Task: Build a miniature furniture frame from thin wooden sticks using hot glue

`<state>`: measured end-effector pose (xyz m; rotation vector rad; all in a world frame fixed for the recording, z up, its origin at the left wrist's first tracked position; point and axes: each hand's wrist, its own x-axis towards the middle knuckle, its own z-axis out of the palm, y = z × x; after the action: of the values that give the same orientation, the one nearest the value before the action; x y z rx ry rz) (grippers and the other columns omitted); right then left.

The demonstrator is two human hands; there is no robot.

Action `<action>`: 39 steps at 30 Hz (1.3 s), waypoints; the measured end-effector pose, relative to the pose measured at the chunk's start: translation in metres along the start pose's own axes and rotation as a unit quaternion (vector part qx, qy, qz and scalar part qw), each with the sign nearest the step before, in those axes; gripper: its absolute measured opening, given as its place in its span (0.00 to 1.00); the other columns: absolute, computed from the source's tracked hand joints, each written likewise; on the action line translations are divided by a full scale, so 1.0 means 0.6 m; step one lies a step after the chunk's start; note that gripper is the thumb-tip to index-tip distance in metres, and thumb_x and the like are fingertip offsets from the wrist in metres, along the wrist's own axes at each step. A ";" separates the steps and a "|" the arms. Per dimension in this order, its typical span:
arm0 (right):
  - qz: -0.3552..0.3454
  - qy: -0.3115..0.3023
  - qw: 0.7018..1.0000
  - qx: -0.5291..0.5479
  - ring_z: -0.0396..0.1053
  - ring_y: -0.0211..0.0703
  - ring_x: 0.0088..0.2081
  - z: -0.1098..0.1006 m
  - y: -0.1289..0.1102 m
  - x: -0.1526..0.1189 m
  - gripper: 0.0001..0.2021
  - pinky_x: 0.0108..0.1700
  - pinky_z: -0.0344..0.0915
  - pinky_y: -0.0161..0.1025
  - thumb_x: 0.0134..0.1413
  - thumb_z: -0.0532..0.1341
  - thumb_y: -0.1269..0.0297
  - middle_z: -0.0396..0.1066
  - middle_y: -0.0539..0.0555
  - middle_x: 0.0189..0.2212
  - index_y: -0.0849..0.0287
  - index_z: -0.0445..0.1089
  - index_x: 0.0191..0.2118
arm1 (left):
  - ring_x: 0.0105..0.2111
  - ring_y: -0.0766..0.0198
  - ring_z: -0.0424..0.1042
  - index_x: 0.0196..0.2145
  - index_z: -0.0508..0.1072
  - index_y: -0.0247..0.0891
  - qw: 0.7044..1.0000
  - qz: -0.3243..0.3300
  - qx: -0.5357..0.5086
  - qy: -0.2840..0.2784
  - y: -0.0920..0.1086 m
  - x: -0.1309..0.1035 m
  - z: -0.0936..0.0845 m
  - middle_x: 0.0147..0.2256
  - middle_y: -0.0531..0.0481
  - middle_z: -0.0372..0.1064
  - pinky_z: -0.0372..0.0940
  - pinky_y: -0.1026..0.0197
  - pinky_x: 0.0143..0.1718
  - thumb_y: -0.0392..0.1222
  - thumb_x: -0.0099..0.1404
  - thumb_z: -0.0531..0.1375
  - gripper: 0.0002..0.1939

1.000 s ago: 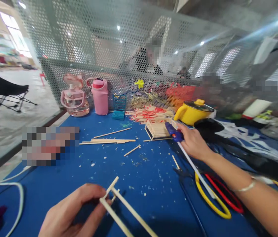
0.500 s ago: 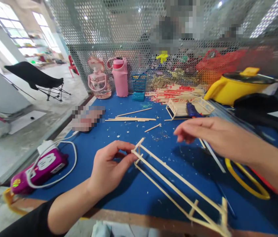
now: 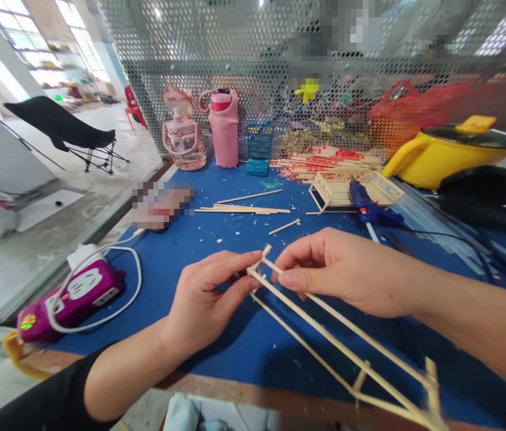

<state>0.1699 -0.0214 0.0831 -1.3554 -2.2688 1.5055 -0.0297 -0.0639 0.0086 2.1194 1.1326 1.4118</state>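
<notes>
A long, narrow frame of thin wooden sticks (image 3: 313, 320) slants from the middle of the blue table towards its front edge at the right. My left hand (image 3: 214, 293) pinches the frame's far end between thumb and fingers. Close beside it, my right hand (image 3: 340, 272) has its thumb and fingers closed on the frame's upper stick. Its fingertips are partly hidden behind that stick. Beyond the hands lie several loose wooden sticks (image 3: 244, 209) and a short stick (image 3: 284, 226). A blue glue gun (image 3: 363, 200) rests against a second stick structure (image 3: 322, 193).
A purple power strip (image 3: 73, 299) with a white cable lies at the left, near a phone (image 3: 167, 206). Pink bottles (image 3: 224, 131) stand along the perforated metal screen (image 3: 235, 66). Red-marked sticks (image 3: 324, 164) and a yellow pot (image 3: 463, 158) occupy the back right.
My right hand has come left and down from near the glue gun onto the frame's upper stick. The left hand keeps its pinch on the far end. The camera view has shifted slightly.
</notes>
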 end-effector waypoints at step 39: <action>0.027 0.003 0.999 0.017 0.60 0.33 0.21 0.004 -0.003 0.001 0.14 0.23 0.54 0.33 0.53 0.59 0.52 0.71 0.49 0.22 0.56 0.77 0.33 | 0.28 0.71 0.74 0.38 0.77 0.40 0.998 -0.057 -0.008 0.018 0.004 -0.007 0.003 0.33 0.53 0.78 0.69 0.72 0.30 0.38 0.57 0.66 0.09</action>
<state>0.1670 -0.0231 0.0831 -1.4198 -2.2100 1.5468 -0.0277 -0.0686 0.0069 1.9920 1.2304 1.4087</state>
